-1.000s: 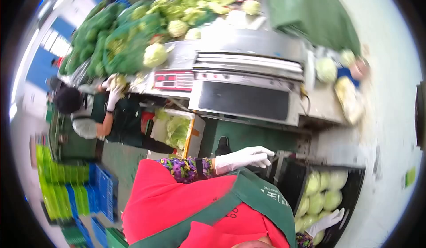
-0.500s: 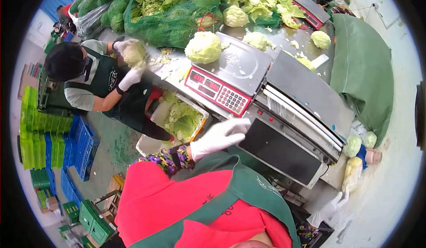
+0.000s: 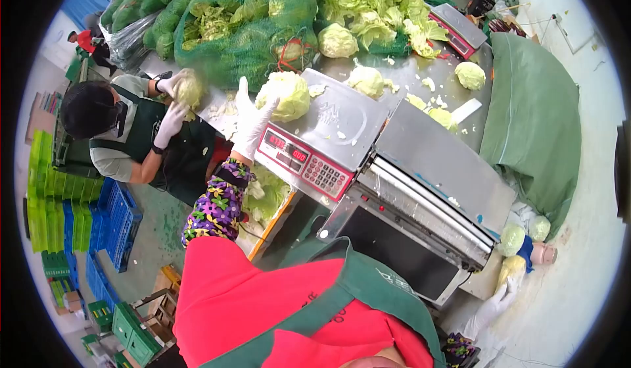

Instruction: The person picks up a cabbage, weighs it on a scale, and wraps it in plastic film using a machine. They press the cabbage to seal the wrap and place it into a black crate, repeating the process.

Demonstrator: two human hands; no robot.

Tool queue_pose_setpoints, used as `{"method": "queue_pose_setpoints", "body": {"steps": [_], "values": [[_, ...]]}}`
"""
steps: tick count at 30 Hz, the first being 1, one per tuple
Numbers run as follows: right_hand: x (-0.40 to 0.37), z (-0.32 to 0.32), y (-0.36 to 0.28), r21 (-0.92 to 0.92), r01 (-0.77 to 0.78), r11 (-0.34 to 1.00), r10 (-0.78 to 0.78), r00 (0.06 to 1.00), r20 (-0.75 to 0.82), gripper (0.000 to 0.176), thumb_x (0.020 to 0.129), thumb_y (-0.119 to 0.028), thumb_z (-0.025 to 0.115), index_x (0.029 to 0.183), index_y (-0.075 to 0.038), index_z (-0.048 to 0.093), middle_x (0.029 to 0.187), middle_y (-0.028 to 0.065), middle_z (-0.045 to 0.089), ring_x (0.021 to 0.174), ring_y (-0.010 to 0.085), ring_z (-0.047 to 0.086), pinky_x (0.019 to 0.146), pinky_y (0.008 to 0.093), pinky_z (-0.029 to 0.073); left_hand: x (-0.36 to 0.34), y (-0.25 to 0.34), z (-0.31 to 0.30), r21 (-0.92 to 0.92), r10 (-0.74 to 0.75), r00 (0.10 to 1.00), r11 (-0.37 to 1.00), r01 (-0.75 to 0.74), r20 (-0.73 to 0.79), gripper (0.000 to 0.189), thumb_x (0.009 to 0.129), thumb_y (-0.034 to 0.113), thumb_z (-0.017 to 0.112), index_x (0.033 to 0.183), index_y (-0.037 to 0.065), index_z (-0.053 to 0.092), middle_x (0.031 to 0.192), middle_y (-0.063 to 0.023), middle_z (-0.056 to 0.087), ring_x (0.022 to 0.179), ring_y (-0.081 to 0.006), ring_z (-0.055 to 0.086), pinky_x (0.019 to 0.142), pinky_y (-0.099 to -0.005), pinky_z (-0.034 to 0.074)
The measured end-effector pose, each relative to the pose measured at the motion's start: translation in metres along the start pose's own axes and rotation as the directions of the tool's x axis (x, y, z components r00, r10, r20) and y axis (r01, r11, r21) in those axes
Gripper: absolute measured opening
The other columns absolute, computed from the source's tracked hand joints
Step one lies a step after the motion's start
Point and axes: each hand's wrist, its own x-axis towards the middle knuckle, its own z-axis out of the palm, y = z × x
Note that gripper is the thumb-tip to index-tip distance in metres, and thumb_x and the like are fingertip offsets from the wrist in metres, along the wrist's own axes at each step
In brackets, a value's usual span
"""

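My left hand (image 3: pixel 252 123), in a white glove, reaches over the scale's corner with thumb and fingers spread. Its fingertips are right at the side of a pale green lettuce head (image 3: pixel 284 97), which sits on the metal pan of a red digital scale (image 3: pixel 305 161). Low on the right, my gloved right hand (image 3: pixel 503 300) has its fingers stretched out over the near end of a yellowish vegetable in clear wrap (image 3: pixel 511 269). The hand hides part of that vegetable. Two round wrapped heads (image 3: pixel 512 239) lie beyond it, beside a blue cloth (image 3: pixel 525 248).
A film-wrapping machine (image 3: pixel 430 203) stands right of the scale. Across the table, a co-worker (image 3: pixel 135 115) holds a lettuce head (image 3: pixel 188 90). Green net sacks (image 3: pixel 243 32), loose leaves (image 3: pixel 374 13) and a second scale (image 3: pixel 453 29) fill the back. A green cover (image 3: pixel 536 124) hangs at right.
My left hand has moved from in front of the scale to the lettuce head's left side. My right hand has moved up over the wrapped vegetable's near end. The view has shifted slightly.
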Motion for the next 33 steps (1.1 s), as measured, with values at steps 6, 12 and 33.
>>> {"method": "queue_pose_setpoints", "body": {"steps": [6, 12, 33], "values": [[0.014, 0.004, 0.031, 0.013, -0.016, 1.0, 0.015, 0.999, 0.034, 0.024, 0.097, -0.003, 0.044, 0.116, 0.004, 0.057, 0.125, 0.0167, 0.056, 0.122, 0.0279, 0.05, 0.106, 0.0371, 0.037, -0.004, 0.0, 0.034, -0.228, -0.349, 0.937, 0.912, 0.341, 0.006, 0.114, 0.073, 0.056, 0.077, 0.149, -0.006, 0.017, 0.141, -0.0218, 0.042, 0.132, -0.0305, 0.041, 0.102, -0.0405, 0.041], [0.007, 0.012, 0.056, 0.051, 0.062, 0.997, -0.063, 0.998, 0.005, 0.023, 0.096, -0.004, 0.047, 0.113, 0.004, 0.061, 0.118, 0.0163, 0.06, 0.114, 0.0271, 0.055, 0.101, 0.0364, 0.041, 0.001, 0.02, 0.023, -0.399, -0.527, 0.822, 0.721, 0.567, 0.217, 0.084, 0.079, 0.048, 0.073, 0.145, 0.015, 0.033, 0.134, -0.0108, 0.05, 0.124, -0.0288, 0.049, 0.091, -0.0519, 0.047], [-0.02, -0.006, 0.019, 0.081, 0.166, 0.983, -0.167, 0.986, 0.008, 0.018, 0.088, 0.004, 0.051, 0.103, -0.001, 0.061, 0.118, 0.0138, 0.057, 0.113, 0.0271, 0.053, 0.101, 0.0379, 0.039, -0.057, 0.191, 0.138, -0.252, 0.87, 0.418, 0.479, -0.841, 0.26, 0.117, 0.058, 0.015, 0.09, 0.15, 0.017, 0.017, 0.146, -0.0243, 0.027, 0.136, -0.046, 0.032, 0.107, -0.0524, 0.038]]}}
